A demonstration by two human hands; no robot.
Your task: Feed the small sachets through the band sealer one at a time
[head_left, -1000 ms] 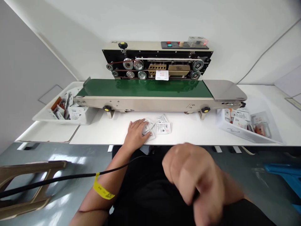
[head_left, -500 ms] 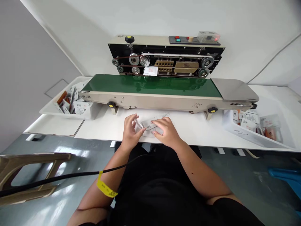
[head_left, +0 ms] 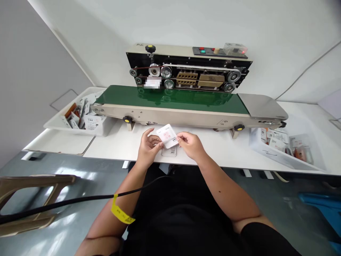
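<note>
Between my hands is a small white packet (head_left: pixel 167 136) with red and black print, tilted above the table near its front edge. My left hand (head_left: pixel 148 147) pinches the packet's lower left corner with the thumb in front and fingers behind. On the packet's right edge, my right hand (head_left: pixel 189 144) closes thumb against fingers. Partly covered by the held packet, another printed packet (head_left: pixel 169 153) lies on the white table (head_left: pixel 117 144). A further white packet (head_left: pixel 152 83) is at the left rollers of the band sealing machine (head_left: pixel 188 69); its print is blurred out.
A green conveyor belt (head_left: pixel 173 101) runs in front of the machine. White bins of packets stand at the left (head_left: pixel 99 129) and right (head_left: pixel 287 158). A black cable (head_left: pixel 87 199) with a yellow tag crosses my left arm. A brown stool (head_left: pixel 34 177) stands left.
My hands have brought a packet up from the table and turned its red-printed face into view. The packet at the machine has shifted left along the rollers. The view has moved slightly.
</note>
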